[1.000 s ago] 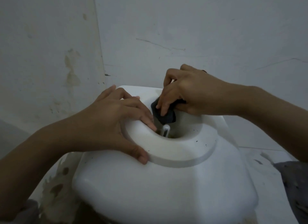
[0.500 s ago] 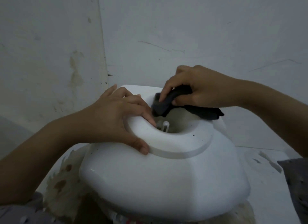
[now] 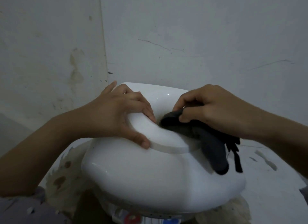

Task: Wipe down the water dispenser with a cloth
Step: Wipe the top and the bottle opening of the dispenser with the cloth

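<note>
Atop the water dispenser, the dark cloth is being pinched at the well by the right hand, the collar gripped by the left hand; firm, overlapping circles are being called for.

- No text, label, brand or number can be read anywhere.
- Just under the front lower edge of the water dispenser sit a red patch and a blue patch, too blurred to show any marking.
</note>
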